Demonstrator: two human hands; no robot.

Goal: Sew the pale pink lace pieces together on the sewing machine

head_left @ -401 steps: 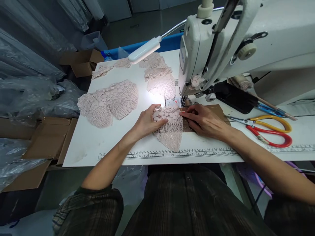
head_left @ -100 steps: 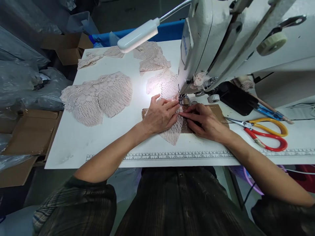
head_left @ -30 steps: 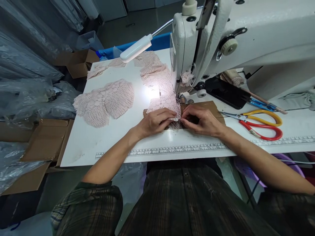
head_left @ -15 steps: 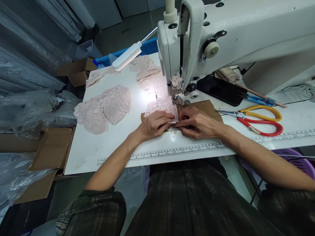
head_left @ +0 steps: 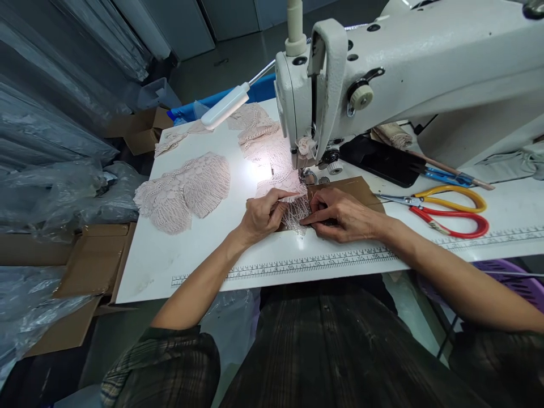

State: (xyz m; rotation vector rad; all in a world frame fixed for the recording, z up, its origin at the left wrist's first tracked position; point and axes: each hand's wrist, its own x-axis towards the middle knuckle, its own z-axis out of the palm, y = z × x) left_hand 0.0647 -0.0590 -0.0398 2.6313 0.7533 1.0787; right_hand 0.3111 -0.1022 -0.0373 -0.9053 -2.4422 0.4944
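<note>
Holding: left hand (head_left: pixel 260 214) pinches lace piece (head_left: pixel 292 199), fingers curled on its left edge.
Pressing: right hand (head_left: pixel 340 214) flat, fingertips on lace's right edge.
Lace: pink, openwork, scalloped; on brown card (head_left: pixel 359 188).
Beyond: white sewing machine (head_left: pixel 382 73).

place: garment sewing workshop | evidence: industrial sewing machine (head_left: pixel 382 68) on white table (head_left: pixel 195 238) with printed ruler (head_left: pixel 297 263); lace pieces (head_left: pixel 182 190); scissors (head_left: pixel 446 212); cardboard boxes (head_left: pixel 140 127); plastic-wrapped stock (head_left: pixel 46 187)
</note>
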